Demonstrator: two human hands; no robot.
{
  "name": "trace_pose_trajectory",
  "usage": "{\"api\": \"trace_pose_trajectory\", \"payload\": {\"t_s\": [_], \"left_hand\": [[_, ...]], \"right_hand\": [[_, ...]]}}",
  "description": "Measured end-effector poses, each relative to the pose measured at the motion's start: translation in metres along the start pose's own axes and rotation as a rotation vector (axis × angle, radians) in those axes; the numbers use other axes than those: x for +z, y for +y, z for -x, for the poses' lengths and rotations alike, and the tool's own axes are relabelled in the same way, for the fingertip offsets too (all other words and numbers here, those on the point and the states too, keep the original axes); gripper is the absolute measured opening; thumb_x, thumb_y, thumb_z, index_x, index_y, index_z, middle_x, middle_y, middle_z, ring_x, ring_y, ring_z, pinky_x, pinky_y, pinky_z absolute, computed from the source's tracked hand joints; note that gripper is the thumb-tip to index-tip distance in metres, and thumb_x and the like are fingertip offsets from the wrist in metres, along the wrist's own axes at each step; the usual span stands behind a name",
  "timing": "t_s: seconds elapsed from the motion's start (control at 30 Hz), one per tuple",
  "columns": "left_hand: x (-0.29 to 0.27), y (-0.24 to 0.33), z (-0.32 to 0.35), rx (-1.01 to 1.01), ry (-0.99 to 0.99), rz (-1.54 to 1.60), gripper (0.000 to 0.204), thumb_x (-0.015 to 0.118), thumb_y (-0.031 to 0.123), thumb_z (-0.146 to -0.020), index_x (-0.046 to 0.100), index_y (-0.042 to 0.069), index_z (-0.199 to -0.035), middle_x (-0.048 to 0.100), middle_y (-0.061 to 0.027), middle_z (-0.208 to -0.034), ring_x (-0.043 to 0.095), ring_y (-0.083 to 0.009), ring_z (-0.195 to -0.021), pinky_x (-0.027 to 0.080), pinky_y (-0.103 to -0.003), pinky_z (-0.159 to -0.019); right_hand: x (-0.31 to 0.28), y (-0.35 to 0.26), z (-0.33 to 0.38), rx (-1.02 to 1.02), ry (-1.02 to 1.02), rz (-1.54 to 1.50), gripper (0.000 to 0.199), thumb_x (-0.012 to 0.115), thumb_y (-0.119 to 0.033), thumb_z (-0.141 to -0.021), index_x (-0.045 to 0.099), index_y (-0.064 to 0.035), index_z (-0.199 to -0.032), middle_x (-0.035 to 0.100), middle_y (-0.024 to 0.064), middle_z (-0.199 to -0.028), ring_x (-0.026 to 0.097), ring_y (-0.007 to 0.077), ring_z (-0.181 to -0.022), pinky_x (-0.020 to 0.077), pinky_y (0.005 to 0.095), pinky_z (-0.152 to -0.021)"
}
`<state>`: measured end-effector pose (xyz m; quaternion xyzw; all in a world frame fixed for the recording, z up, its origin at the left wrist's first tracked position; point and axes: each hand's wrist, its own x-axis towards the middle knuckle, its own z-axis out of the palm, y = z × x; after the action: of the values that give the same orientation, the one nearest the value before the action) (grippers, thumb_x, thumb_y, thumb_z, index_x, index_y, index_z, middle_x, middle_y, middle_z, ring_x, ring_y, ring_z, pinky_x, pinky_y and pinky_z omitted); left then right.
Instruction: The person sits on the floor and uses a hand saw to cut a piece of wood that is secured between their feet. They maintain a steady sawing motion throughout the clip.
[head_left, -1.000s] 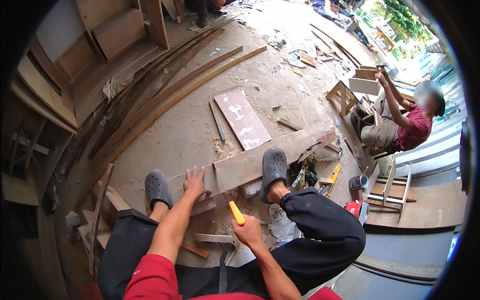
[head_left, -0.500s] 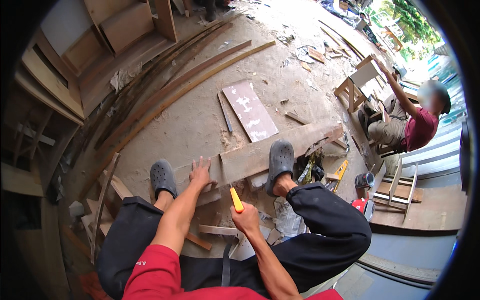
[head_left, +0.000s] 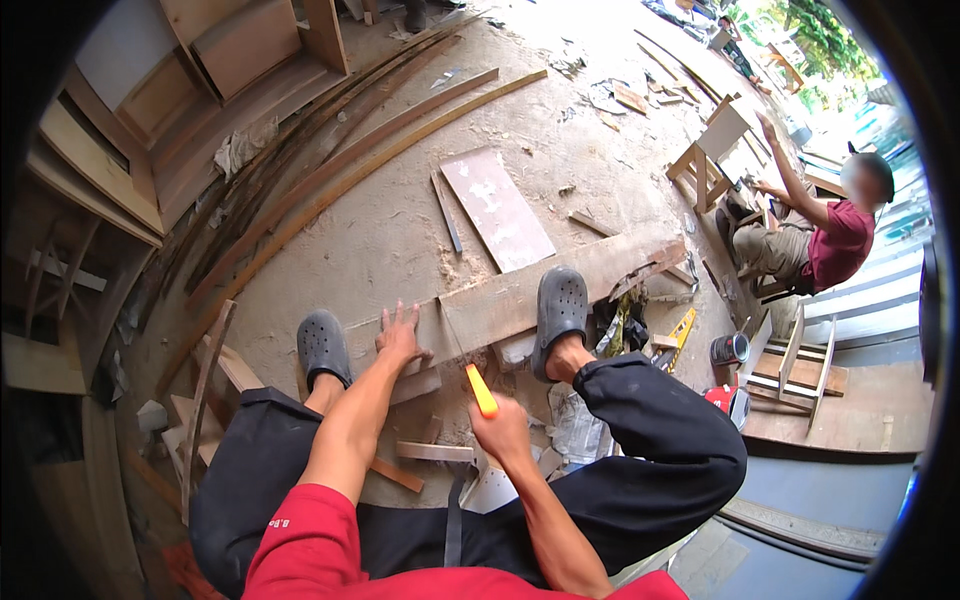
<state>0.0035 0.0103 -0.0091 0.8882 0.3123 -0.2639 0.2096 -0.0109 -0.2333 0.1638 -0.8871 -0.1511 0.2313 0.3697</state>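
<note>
A long flat wooden board [head_left: 500,309] lies across in front of me, propped on smaller pieces of wood. My left hand [head_left: 401,338] presses flat on its left part with the fingers spread. In my right hand [head_left: 499,430] is a handsaw by its yellow handle [head_left: 481,391]. The thin blade runs up from the handle into a cut at the board's near edge, and a straight line continues across the board from there. My right foot, in a grey clog [head_left: 561,308], stands on the board to the right of the cut. The left clog [head_left: 324,347] is by its left end.
Past the board lie a pinkish panel [head_left: 497,209] and a narrow strip [head_left: 446,212]. Long timber strips [head_left: 370,170] stretch along the left, beside wooden cabinets [head_left: 250,60]. At right are a paint can [head_left: 730,349], a yellow level [head_left: 684,327] and a seated person [head_left: 840,240] working at a small wooden frame.
My right hand and the saw handle have shifted slightly up and right, along the cut. My left hand stays on the board. The seated person's arm has moved off the pale panel.
</note>
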Motion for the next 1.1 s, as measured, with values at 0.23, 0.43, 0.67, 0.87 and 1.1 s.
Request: {"api": "trace_pose_trajectory", "payload": {"t_s": [0.23, 0.43, 0.67, 0.87, 1.1], "left_hand": [[0.014, 0.010, 0.001, 0.004, 0.024, -0.010, 0.119, 0.088, 0.049, -0.063, 0.016, 0.032, -0.157, 0.009, -0.0057, -0.165, 0.010, -0.0393, -0.150, 0.037, -0.055, -0.111], [0.012, 0.000, -0.004, 0.014, 0.019, 0.009, 0.119, 0.088, 0.049, -0.063, 0.016, 0.030, -0.157, 0.008, -0.0055, -0.165, 0.010, -0.0394, -0.150, 0.033, -0.053, -0.114], [0.012, 0.015, 0.000, 0.011, -0.004, -0.002, 0.119, 0.087, 0.049, -0.064, 0.015, 0.029, -0.157, 0.008, -0.0051, -0.165, 0.010, -0.0397, -0.150, 0.030, -0.053, -0.116], [0.010, -0.003, 0.001, -0.024, -0.025, 0.033, 0.121, 0.088, 0.047, -0.063, 0.015, 0.030, -0.157, 0.007, -0.0056, -0.165, 0.010, -0.0403, -0.150, 0.029, -0.053, -0.116], [0.013, 0.010, -0.004, 0.002, -0.003, 0.042, 0.120, 0.089, 0.046, -0.063, 0.016, 0.029, -0.157, 0.008, -0.0057, -0.165, 0.010, -0.0403, -0.150, 0.029, -0.055, -0.116]], "right_hand": [[0.012, 0.034, -0.017, 0.025, 0.028, -0.054, 0.026, 0.063, -0.023, -0.081, 0.063, 0.0017, -0.072, 0.063, 0.0245, -0.072, 0.063, 0.0445, -0.069, 0.0493, 0.0500, -0.063], [0.007, 0.016, -0.007, -0.032, 0.036, 0.008, 0.028, 0.064, -0.025, -0.081, 0.062, 0.0019, -0.072, 0.063, 0.0251, -0.072, 0.064, 0.0442, -0.071, 0.0495, 0.0492, -0.064], [0.012, 0.032, -0.015, 0.043, 0.046, -0.047, 0.027, 0.064, -0.024, -0.080, 0.064, 0.0015, -0.072, 0.063, 0.0259, -0.072, 0.063, 0.0441, -0.069, 0.0489, 0.0485, -0.063], [-0.014, 0.000, 0.022, 0.014, -0.001, -0.025, 0.028, 0.064, -0.026, -0.081, 0.065, 0.0011, -0.075, 0.063, 0.0251, -0.071, 0.064, 0.0426, -0.068, 0.0492, 0.0474, -0.063], [0.022, 0.018, -0.026, 0.018, 0.032, -0.039, 0.027, 0.063, -0.025, -0.082, 0.064, 0.0001, -0.074, 0.063, 0.0245, -0.071, 0.064, 0.0439, -0.071, 0.0491, 0.0493, -0.064]]}}
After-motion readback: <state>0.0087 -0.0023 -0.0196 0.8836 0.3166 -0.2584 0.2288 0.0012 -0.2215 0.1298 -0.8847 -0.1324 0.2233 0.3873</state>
